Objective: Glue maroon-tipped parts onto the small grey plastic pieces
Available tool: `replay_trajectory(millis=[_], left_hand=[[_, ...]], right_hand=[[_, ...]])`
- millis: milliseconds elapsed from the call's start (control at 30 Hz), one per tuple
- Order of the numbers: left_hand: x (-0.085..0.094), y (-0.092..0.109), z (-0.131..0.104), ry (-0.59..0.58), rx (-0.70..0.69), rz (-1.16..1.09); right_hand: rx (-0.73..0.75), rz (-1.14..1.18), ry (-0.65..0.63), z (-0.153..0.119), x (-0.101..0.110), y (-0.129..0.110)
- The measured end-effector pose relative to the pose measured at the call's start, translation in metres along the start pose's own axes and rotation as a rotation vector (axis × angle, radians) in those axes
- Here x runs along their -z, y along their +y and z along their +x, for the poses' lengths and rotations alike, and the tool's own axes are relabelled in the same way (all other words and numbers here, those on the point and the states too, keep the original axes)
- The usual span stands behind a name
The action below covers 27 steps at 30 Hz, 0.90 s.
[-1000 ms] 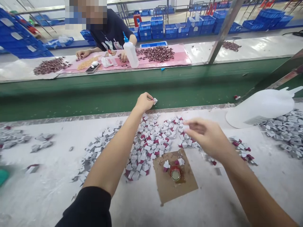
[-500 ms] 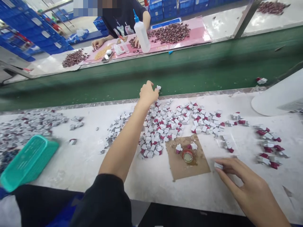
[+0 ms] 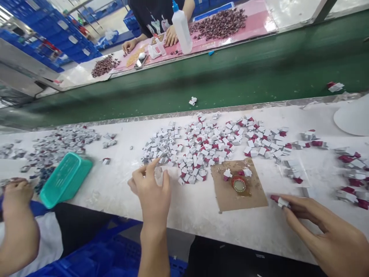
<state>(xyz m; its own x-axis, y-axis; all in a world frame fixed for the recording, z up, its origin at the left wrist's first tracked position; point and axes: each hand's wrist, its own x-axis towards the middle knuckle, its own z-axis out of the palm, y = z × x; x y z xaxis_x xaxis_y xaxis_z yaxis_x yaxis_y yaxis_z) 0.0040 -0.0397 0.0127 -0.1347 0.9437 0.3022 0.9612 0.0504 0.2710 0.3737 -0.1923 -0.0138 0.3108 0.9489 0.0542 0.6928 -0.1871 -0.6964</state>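
Note:
My left hand point(image 3: 151, 188) hovers over the white table, fingers spread and holding nothing, just short of the left part of a heap of small white-and-maroon plastic parts point(image 3: 201, 144). Between thumb and fingertips my right hand point(image 3: 314, 219) pinches one white-and-maroon plastic part point(image 3: 281, 201). To the left of that hand lies a square of brown cardboard point(image 3: 240, 202), wet in places. On it sit a red bottle cap with pale liquid point(image 3: 239, 185) and a few of the same parts. One white part point(image 3: 193, 101) rests alone on the green belt.
A green conveyor belt point(image 3: 138, 98) runs behind the table. Across it a person sits by a white squeeze bottle point(image 3: 182, 32) and brown heaps. At left are a teal basket point(image 3: 66, 179), another pile point(image 3: 66, 142) and another person's hand point(image 3: 17, 192). A white round object point(image 3: 353, 117) stands right.
My left hand has drawn back from the belt toward me and opened, leaving a white part on the belt. My right hand still pinches its part, now turned with the maroon end showing.

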Motion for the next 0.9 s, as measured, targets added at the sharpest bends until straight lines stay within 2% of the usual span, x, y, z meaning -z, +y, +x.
replay_trajectory(millis=[67,133,367,533,667,767,900], left_hand=[[-0.007,-0.006,0.0,-0.031,-0.033,0.026],[-0.012,-0.004,0.007,-0.064,-0.06,0.02],[-0.03,0.026,0.046,-0.124,-0.012,0.086],[-0.036,0.035,0.06,-0.169,0.019,0.095],[-0.031,0.04,0.062,-0.19,0.047,0.052],[-0.021,0.046,0.057,-0.165,0.104,-0.012],[0.002,0.058,0.028,-0.133,0.096,-0.182]], right_hand=[[-0.032,0.051,0.003,0.003,-0.004,-0.008],[-0.027,0.097,-0.016,0.007,-0.006,-0.015],[-0.034,0.213,-0.052,0.017,-0.008,-0.031],[-0.094,0.376,-0.029,0.019,-0.013,-0.051],[-0.151,0.477,-0.052,0.022,-0.018,-0.061],[-0.182,0.505,-0.079,0.026,-0.02,-0.067],[-0.216,0.541,-0.122,0.032,-0.023,-0.071]])
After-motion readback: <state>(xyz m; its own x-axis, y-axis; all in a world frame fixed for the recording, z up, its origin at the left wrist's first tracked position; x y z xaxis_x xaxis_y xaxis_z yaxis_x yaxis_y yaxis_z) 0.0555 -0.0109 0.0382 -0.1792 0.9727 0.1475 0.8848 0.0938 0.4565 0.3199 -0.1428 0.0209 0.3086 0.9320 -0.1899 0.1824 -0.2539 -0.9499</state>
